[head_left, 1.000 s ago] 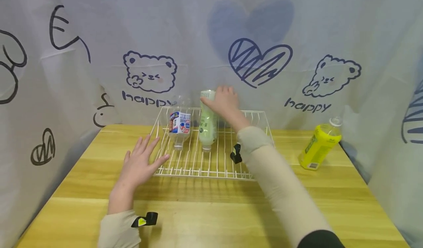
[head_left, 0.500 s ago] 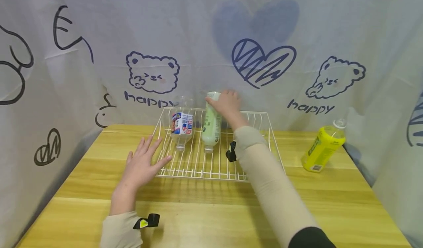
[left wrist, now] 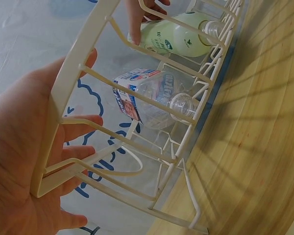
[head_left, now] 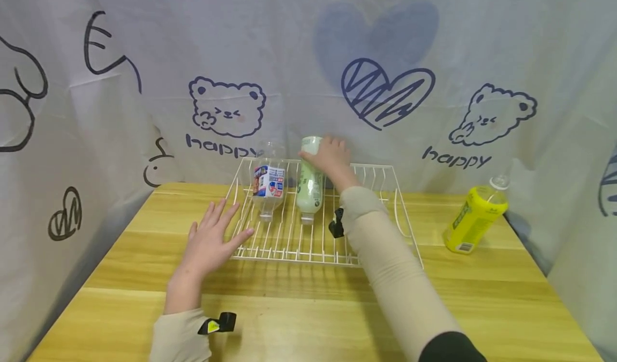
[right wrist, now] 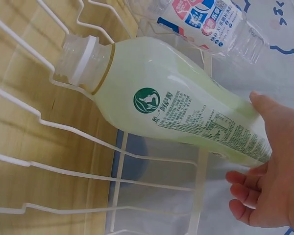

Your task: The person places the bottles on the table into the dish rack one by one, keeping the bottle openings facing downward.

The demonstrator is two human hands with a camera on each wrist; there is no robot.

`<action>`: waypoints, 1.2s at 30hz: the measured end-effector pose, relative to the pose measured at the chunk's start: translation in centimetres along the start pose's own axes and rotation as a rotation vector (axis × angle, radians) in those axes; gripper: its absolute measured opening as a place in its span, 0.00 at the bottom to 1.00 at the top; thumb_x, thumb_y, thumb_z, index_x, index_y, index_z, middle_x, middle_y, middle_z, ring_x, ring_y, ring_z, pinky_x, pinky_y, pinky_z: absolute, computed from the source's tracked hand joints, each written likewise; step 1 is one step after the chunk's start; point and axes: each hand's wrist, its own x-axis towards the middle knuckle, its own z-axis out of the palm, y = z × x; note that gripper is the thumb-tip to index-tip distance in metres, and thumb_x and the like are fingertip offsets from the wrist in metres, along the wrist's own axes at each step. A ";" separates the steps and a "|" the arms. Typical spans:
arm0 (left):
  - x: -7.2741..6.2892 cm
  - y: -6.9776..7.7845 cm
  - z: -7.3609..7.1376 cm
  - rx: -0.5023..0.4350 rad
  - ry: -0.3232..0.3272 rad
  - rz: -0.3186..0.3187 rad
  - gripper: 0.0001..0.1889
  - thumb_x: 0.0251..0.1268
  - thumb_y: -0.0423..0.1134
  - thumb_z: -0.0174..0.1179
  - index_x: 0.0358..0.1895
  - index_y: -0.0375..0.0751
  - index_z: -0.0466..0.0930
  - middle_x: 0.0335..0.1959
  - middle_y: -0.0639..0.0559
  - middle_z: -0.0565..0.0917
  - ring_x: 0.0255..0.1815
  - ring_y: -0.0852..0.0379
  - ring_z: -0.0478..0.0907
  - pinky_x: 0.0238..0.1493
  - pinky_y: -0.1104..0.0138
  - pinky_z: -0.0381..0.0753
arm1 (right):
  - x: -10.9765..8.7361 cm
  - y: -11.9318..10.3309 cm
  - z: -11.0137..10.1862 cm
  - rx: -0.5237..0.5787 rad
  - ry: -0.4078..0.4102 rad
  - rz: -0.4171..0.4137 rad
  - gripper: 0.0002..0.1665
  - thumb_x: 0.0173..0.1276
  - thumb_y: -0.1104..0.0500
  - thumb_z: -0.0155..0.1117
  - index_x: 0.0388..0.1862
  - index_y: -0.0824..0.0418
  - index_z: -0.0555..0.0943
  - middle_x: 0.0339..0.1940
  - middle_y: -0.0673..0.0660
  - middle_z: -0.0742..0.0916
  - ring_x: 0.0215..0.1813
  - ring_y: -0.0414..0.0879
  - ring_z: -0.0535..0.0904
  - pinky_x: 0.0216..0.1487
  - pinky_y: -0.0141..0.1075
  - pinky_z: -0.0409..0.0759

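Note:
A pale green bottle (head_left: 310, 188) stands cap-down in a white wire rack (left wrist: 79, 44), tilted with its base toward the back. My right hand (head_left: 332, 158) holds it near the base, thumb on one side and fingers on the other, as the right wrist view shows. To its left, a clear bottle (head_left: 269, 182) with a blue, white and red label also leans neck-down in the rack. My left hand (head_left: 209, 241) is spread at the rack's left side, fingers extended. In the left wrist view its palm lies against the rack's outer rail.
On the right of the wooden table (head_left: 289, 319) stands an upright bottle with a yellow label (head_left: 474, 220), apart from the rack. A pale curtain (head_left: 299, 40) with drawn bears and hearts hangs behind and on both sides.
The green bottle and my right hand have shifted slightly down relative to the rack. My left hand keeps its place beside the rack. The whole view has shifted a little.

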 end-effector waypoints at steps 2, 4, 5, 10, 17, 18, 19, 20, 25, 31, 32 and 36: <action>0.1 0.1 0.0 0.002 -0.003 0.002 0.43 0.66 0.72 0.44 0.78 0.54 0.50 0.81 0.44 0.42 0.81 0.38 0.35 0.72 0.30 0.35 | -0.1 0.2 -0.2 -0.012 -0.007 0.004 0.60 0.62 0.22 0.49 0.73 0.69 0.57 0.70 0.69 0.69 0.70 0.61 0.66 0.73 0.53 0.65; 0.1 0.2 0.1 0.001 -0.006 0.002 0.43 0.66 0.72 0.44 0.78 0.54 0.50 0.81 0.44 0.42 0.81 0.38 0.35 0.72 0.30 0.35 | -0.3 0.5 -0.4 -0.024 -0.016 0.006 0.61 0.62 0.21 0.46 0.73 0.69 0.57 0.71 0.69 0.69 0.70 0.62 0.65 0.74 0.53 0.65; 0.1 0.2 0.1 0.001 -0.007 0.002 0.43 0.66 0.72 0.44 0.78 0.54 0.50 0.81 0.44 0.42 0.81 0.38 0.35 0.72 0.30 0.35 | -0.3 0.6 -0.5 -0.027 -0.019 0.005 0.61 0.62 0.21 0.45 0.74 0.69 0.56 0.71 0.70 0.69 0.70 0.62 0.65 0.74 0.53 0.64; 0.0 0.2 0.1 -0.004 -0.008 0.004 0.43 0.66 0.72 0.44 0.78 0.54 0.50 0.81 0.43 0.42 0.81 0.37 0.36 0.72 0.30 0.35 | -0.7 0.9 -1.3 -0.066 -0.018 -0.015 0.60 0.63 0.19 0.41 0.73 0.67 0.59 0.71 0.69 0.69 0.71 0.62 0.65 0.73 0.53 0.65; 0.0 0.0 0.2 -0.012 -0.009 0.004 0.43 0.66 0.71 0.44 0.78 0.54 0.50 0.81 0.43 0.42 0.81 0.37 0.36 0.72 0.29 0.34 | -1.9 0.4 -2.5 -0.107 0.034 -0.090 0.55 0.63 0.20 0.43 0.70 0.63 0.64 0.68 0.65 0.73 0.68 0.61 0.68 0.70 0.53 0.69; 0.0 0.0 0.3 -0.013 -0.010 0.005 0.43 0.66 0.71 0.44 0.78 0.54 0.50 0.81 0.43 0.42 0.81 0.37 0.36 0.71 0.29 0.34 | -2.2 0.4 -2.7 -0.114 0.046 -0.098 0.55 0.62 0.20 0.43 0.70 0.62 0.64 0.67 0.65 0.74 0.67 0.60 0.68 0.69 0.53 0.70; 0.0 -0.1 0.3 -0.014 -0.011 0.005 0.43 0.66 0.71 0.44 0.78 0.54 0.50 0.81 0.43 0.42 0.81 0.37 0.36 0.71 0.29 0.34 | -2.4 0.4 -2.9 -0.118 0.053 -0.105 0.55 0.63 0.20 0.44 0.69 0.62 0.64 0.66 0.64 0.74 0.66 0.60 0.69 0.68 0.53 0.71; 0.0 -0.1 0.3 -0.013 -0.011 0.006 0.43 0.66 0.71 0.44 0.78 0.53 0.50 0.81 0.42 0.42 0.81 0.36 0.36 0.71 0.29 0.35 | -2.7 0.5 -3.1 -0.127 0.061 -0.113 0.54 0.63 0.21 0.44 0.69 0.62 0.64 0.65 0.64 0.75 0.66 0.60 0.70 0.68 0.53 0.71; 0.2 -0.1 0.1 -0.009 -0.006 0.010 0.43 0.67 0.70 0.44 0.78 0.51 0.51 0.81 0.42 0.43 0.81 0.35 0.36 0.71 0.29 0.35 | -4.2 0.9 -4.0 -0.146 0.079 -0.172 0.50 0.64 0.23 0.48 0.68 0.61 0.65 0.64 0.63 0.75 0.64 0.59 0.70 0.66 0.53 0.71; 0.4 0.0 -0.3 -0.003 -0.009 0.016 0.43 0.67 0.70 0.44 0.78 0.50 0.51 0.81 0.40 0.42 0.81 0.35 0.36 0.71 0.29 0.35 | -6.4 2.0 -4.9 -0.178 0.062 -0.262 0.48 0.65 0.26 0.51 0.70 0.60 0.66 0.66 0.62 0.74 0.67 0.58 0.69 0.67 0.53 0.71; 0.4 0.0 -0.3 0.000 -0.013 0.016 0.43 0.67 0.70 0.44 0.78 0.50 0.51 0.81 0.40 0.42 0.81 0.35 0.36 0.71 0.29 0.35 | -6.8 2.2 -5.0 -0.180 0.059 -0.276 0.47 0.66 0.27 0.52 0.70 0.59 0.67 0.67 0.62 0.74 0.67 0.59 0.68 0.67 0.54 0.71; 0.4 0.1 -0.2 -0.002 -0.019 0.015 0.43 0.67 0.70 0.44 0.78 0.50 0.50 0.81 0.41 0.42 0.81 0.36 0.35 0.71 0.29 0.35 | -8.3 3.9 -5.5 -0.166 0.073 -0.343 0.44 0.66 0.29 0.55 0.68 0.58 0.70 0.64 0.62 0.77 0.66 0.57 0.71 0.66 0.53 0.73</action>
